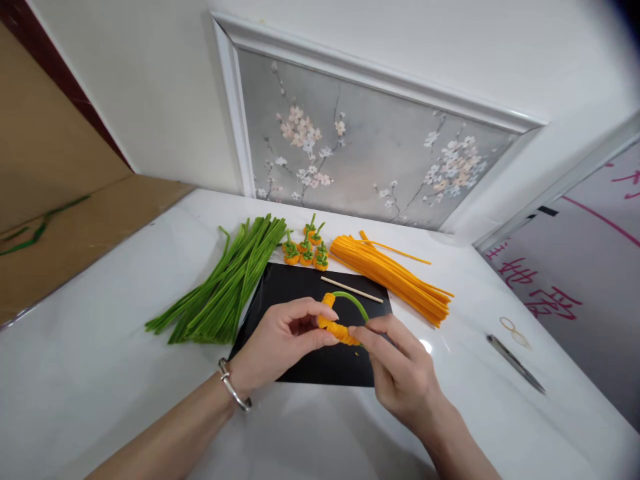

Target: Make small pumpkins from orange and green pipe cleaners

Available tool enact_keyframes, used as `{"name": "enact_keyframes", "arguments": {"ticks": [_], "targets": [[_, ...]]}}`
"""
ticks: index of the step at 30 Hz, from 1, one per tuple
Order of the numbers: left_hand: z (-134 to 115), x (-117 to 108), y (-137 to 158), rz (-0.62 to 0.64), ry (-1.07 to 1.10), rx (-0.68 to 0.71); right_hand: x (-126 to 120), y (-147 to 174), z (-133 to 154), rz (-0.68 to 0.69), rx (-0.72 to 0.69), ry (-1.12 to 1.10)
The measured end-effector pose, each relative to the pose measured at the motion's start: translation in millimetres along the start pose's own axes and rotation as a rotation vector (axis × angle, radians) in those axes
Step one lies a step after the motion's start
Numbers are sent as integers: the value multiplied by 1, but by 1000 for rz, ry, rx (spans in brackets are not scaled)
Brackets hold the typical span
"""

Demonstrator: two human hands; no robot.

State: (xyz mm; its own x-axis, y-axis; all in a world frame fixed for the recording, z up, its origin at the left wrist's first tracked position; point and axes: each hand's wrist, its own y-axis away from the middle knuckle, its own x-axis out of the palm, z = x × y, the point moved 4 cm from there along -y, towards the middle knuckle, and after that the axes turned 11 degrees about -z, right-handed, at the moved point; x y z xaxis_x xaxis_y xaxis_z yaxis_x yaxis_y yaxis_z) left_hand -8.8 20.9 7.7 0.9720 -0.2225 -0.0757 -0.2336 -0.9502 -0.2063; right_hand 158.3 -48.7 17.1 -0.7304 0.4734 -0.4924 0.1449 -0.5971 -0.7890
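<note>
Above a black mat (320, 367), my left hand (285, 337) pinches a coiled orange pipe cleaner (327, 313) between thumb and fingers. My right hand (400, 360) grips the other end of the same coil, its thumb and index finger closed. A green pipe cleaner (353, 298) arches from the top of the coil down to my right fingers. Part of the coil is hidden behind the fingertips. A pale thin stick (351, 290) lies on the mat just beyond my hands.
Green pipe cleaners (225, 287) are heaped at left, orange pipe cleaners (395, 277) at right. Between them stand several small orange-and-green pieces (306, 247). Scissors (515, 363) with pale loop handles lie far right. A framed blossom panel (370, 147) rises behind the white table (100, 387).
</note>
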Motion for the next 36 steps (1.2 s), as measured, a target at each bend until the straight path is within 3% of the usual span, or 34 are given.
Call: {"name": "enact_keyframes", "arguments": {"ticks": [7,13,16,23,30,36], "targets": [[3,4,2,31,54,-90,3,1,-1,-32,-2,-19],[0,5,2,22,64,-82,7,-1,2,-35,7,-76],[-2,5,2,18,98,-35,6,-3,5,-54,-54,-55],[11,4,4,27,305,-114,-2,-1,3,-129,-128,47],[12,8,7,133,467,-161,-7,-5,-4,-85,-162,42],[7,7,6,73,308,-192,1,-5,3,-5,-126,5]]}}
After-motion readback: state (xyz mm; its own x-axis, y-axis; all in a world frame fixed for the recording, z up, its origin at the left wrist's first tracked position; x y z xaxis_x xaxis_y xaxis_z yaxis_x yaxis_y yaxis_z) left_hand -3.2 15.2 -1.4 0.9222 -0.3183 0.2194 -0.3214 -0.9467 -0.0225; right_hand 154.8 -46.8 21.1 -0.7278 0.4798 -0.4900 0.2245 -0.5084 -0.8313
